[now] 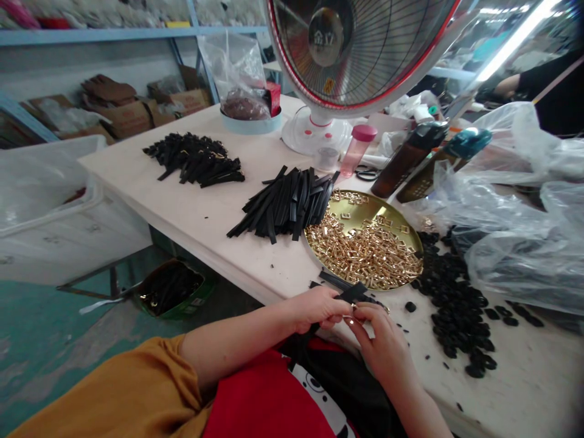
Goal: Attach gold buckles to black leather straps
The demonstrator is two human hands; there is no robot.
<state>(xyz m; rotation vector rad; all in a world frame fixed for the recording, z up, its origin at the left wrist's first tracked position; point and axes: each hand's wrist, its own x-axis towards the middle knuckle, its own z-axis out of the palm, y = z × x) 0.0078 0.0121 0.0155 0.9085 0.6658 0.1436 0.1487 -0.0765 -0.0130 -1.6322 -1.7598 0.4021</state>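
At the table's front edge, my left hand (325,309) is closed on a black strap (354,292), one end of which sticks out above the fingers. Fingertips of my right hand (383,337) pinch a small gold buckle, mostly hidden, right against the left hand's fingers. Whether the strap runs through the buckle I cannot tell. Just beyond the hands, a round gold tray (391,210) carries a heap of small gold buckles (365,255). A pile of flat black straps (292,204) lies against the tray's left side. Farther left is a second pile of black straps (194,159), with bits of gold among them.
Small black round pieces (456,304) are scattered right of the tray, beside clear plastic bags (515,243). A fan (314,131), pink-capped bottle (358,149), scissors (366,174) and dark bottles (406,158) stand or lie behind. A white bin (59,225) is at left.
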